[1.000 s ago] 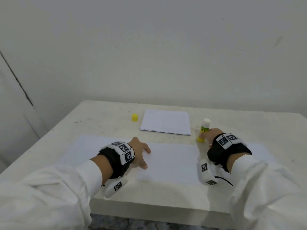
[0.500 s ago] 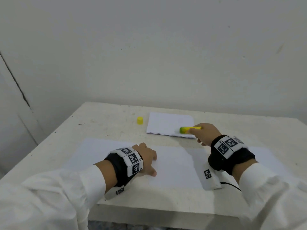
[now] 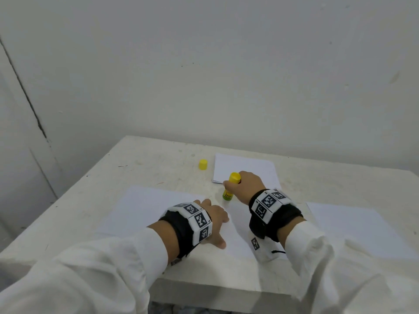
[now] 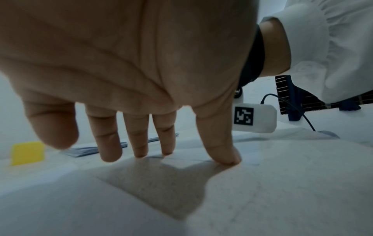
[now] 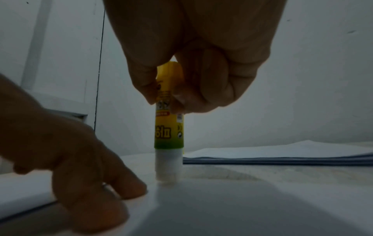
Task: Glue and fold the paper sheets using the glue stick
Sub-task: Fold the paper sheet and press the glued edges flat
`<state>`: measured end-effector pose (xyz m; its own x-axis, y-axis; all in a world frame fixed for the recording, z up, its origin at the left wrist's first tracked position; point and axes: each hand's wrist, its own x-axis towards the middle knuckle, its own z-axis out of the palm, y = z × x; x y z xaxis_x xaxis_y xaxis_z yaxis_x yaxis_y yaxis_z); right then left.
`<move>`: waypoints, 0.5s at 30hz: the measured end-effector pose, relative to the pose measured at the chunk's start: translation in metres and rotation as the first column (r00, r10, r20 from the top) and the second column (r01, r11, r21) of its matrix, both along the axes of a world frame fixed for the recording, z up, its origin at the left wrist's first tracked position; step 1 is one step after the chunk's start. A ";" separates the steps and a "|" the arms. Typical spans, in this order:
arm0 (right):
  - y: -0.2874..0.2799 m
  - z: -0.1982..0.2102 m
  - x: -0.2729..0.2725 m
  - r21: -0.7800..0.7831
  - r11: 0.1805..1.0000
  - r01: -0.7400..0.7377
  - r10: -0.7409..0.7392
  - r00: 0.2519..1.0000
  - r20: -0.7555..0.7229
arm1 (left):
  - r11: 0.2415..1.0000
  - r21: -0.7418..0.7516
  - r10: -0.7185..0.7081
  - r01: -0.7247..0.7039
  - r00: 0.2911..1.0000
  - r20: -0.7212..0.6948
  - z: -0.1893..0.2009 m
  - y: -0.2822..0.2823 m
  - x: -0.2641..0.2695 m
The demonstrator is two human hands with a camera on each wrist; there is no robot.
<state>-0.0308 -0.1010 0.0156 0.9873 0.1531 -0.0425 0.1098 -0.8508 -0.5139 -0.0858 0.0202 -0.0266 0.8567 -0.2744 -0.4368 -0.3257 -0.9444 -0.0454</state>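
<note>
My right hand (image 3: 243, 185) grips an uncapped yellow-green glue stick (image 3: 229, 191) upside down, its white tip (image 5: 168, 169) touching the far edge of the near paper sheet (image 3: 145, 207). The thumb and fingers (image 5: 181, 102) pinch the stick's upper half. My left hand (image 3: 214, 220) lies flat on the same sheet just left of the stick, its straight fingers (image 4: 222, 153) pressing the paper (image 4: 282, 183) down. The left hand's fingers (image 5: 105, 178) also show in the right wrist view. The yellow cap (image 3: 203, 164) stands apart on the table.
A stack of white sheets (image 3: 247, 168) lies behind the glue stick, seen edge-on as the stack (image 5: 282, 155). Another white sheet (image 3: 353, 225) lies at the right. The white table (image 3: 140, 159) meets a wall at the back; its front edge runs under my forearms.
My right hand lifted the glue stick from beside the stack, turned it over and brought it left and down, tip onto the near sheet. The left hand stayed flat on the paper.
</note>
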 end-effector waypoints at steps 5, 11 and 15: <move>0.001 -0.003 0.000 -0.068 0.998 -0.012 0.013 1.000 0.016 | 0.999 -0.027 0.029 -0.029 1.000 0.004 -0.003 0.002 -0.001; -0.035 -0.001 0.002 -0.138 0.989 0.062 -0.062 0.998 0.006 | 1.000 -0.025 0.015 -0.014 1.000 0.027 0.000 0.000 0.000; -0.072 0.002 0.001 -0.191 0.971 0.145 -0.146 0.989 0.010 | 0.999 0.041 -0.015 0.014 1.000 0.020 0.003 0.000 0.002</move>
